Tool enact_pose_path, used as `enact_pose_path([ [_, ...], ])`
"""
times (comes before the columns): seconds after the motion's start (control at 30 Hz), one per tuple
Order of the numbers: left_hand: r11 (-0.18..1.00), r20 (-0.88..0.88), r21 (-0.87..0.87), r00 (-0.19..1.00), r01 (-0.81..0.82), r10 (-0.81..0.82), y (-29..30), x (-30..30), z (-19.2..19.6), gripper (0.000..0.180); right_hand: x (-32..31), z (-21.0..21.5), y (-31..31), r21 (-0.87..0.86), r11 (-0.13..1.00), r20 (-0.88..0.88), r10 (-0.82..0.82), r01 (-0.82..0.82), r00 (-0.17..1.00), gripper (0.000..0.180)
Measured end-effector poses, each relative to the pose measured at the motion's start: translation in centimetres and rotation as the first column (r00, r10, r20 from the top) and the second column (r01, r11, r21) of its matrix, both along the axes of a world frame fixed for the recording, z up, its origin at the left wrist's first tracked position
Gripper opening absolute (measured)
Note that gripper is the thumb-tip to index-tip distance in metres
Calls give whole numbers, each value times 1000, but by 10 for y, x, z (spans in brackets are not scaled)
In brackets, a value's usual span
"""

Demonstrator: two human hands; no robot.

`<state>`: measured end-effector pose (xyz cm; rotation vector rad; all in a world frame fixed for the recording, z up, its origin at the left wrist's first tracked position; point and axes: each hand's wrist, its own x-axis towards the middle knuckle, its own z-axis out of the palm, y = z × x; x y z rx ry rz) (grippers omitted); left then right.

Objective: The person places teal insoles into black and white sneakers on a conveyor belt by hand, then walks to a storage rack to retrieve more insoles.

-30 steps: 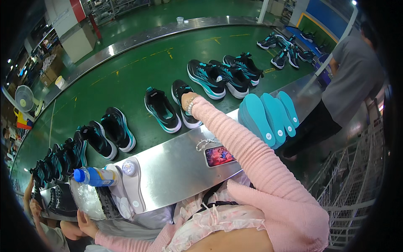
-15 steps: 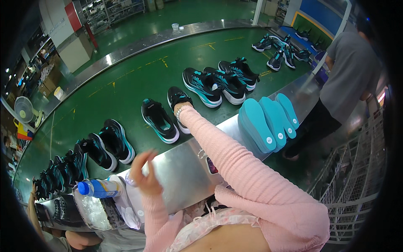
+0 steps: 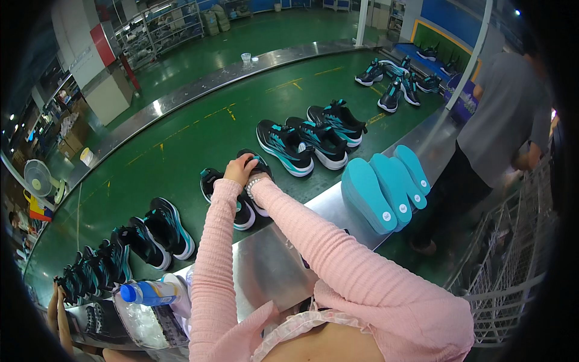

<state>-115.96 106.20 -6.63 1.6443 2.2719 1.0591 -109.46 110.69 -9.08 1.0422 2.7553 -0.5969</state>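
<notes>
Both hands [image 3: 239,170] at one sneaker [image 3: 263,165] (black)

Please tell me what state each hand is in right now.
Left hand: fingers bent over the black shoe; whether it grips cannot be told.
Right hand: at the same shoe, fingers hidden; open or closed cannot be told.

On the desk [image 3: 259,274], from the handled shoe [image 3: 263,165], insoles [image 3: 364,192] lie at three o'clock, three shoes [image 3: 319,137] at two, a row [image 3: 101,265] at eight.
</notes>
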Motion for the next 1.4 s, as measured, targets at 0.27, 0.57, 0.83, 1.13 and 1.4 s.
enact_pose_path([
  [0.27, 945, 52, 27, 944, -327, 325, 11, -9, 5, 32, 11, 11, -14, -73, 994, -104, -93, 85, 990, 21],
  [0.57, 997, -290, 22, 954, -77, 80, -39, 49, 29, 26, 252, 46, -42, -393, 919, -753, -301, -32, 585, 19],
  [0.83, 323, -353, -910, 895, -261, -273, 23, 39, 20, 40, 335, -6, -69, -559, 809, -701, -579, 184, 416, 19],
  [1.13, 230, -363, -930, 801, -286, -475, -23, 39, 3, 36, 383, 4, -67, -630, 759, -685, -642, 164, 344, 21],
  [1.4, 154, -209, -975, 896, -161, -391, -31, 58, 50, 39, 383, 58, -10, -25, 916, -881, -209, 400, 424, 13],
])
